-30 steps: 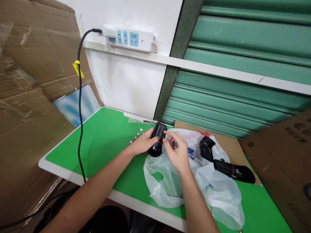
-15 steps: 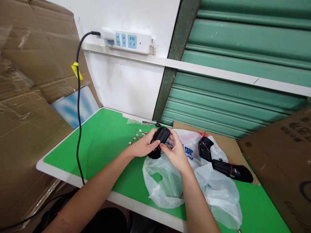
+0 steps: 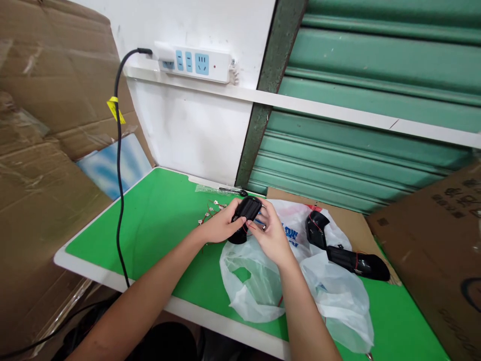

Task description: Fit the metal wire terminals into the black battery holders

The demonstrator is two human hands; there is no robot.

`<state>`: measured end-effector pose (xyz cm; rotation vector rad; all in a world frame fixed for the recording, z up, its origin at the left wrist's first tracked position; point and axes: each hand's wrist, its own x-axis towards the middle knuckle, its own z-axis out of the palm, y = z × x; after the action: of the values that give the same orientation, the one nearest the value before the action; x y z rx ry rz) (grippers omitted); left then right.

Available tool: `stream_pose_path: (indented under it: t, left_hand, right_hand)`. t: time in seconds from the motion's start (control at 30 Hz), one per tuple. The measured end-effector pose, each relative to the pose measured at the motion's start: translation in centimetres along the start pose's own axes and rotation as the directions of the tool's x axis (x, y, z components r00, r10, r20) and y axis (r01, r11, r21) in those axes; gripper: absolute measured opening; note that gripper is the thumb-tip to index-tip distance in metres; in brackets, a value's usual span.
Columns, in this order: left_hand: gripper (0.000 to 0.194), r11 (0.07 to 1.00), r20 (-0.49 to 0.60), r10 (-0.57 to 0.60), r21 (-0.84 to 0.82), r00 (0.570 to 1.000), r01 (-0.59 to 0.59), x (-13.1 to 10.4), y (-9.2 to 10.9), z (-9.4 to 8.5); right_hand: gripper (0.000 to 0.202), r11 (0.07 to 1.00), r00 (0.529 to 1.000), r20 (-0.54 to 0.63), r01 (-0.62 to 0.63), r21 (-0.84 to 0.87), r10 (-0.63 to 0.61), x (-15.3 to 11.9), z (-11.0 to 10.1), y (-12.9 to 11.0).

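Observation:
Between my two hands is a black plastic housing [image 3: 248, 208] with a slotted recess and a thin red wire near its lower part. My left hand [image 3: 225, 220] closes on its left side, thumb across the front. On the other side, my right hand [image 3: 268, 228] is closed with thumb and fingers at the housing's right edge and the red wire. Left of my hands, several small metal-tipped wired parts [image 3: 210, 210] lie on the green tabletop [image 3: 150, 215]. Two similar black housings with red wires, one curved [image 3: 316, 229] and one long [image 3: 358, 263], rest at the right.
A white plastic bag [image 3: 255, 286] spreads beneath and right of my hands. Behind lies a small clear packet [image 3: 206, 189] beside a black slender item [image 3: 233, 191]. A black cable [image 3: 119, 175] hangs from the power strip [image 3: 199, 64]. Cardboard boxes [image 3: 432, 235] flank the table.
The view has shifted very slightly. Both hands keep their hold on the black housing in nearly the same pose.

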<state>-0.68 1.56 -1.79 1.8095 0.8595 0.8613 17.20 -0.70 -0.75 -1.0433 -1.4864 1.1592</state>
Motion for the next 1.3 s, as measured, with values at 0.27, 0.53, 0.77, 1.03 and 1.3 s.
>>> stream_pose_path:
  t: [0.27,0.53,0.77,1.03,1.3]
  left_hand:
    - [0.024,0.998,-0.083,0.057,0.021,0.995,-0.055,0.2,0.2,0.6]
    - [0.028,0.998,-0.155,0.042,0.060,0.987,-0.033,0.2,0.4,1.1]
    - [0.030,0.991,-0.184,0.051,0.131,0.982,-0.027,0.2,-0.1,1.6]
    - [0.041,0.972,-0.269,-0.065,-0.234,0.961,0.000,0.5,2.2,0.4]
    - [0.083,0.569,0.075,-0.610,-0.652,0.789,0.502,-15.6,8.3,5.3]
  right_hand:
    - [0.059,0.998,0.996,-0.069,0.057,-0.025,-0.058,0.0,0.7,0.6]
    - [0.059,0.994,0.982,-0.159,0.092,-0.064,-0.101,0.1,1.2,1.4]
    - [0.058,0.997,0.983,-0.178,0.045,0.057,-0.034,0.5,1.4,1.9]
    - [0.054,0.960,0.993,-0.118,0.029,0.280,0.005,0.8,0.2,-0.4]
    - [0.031,0.951,0.878,-0.472,0.077,0.300,0.078,1.3,-0.9,-0.2]
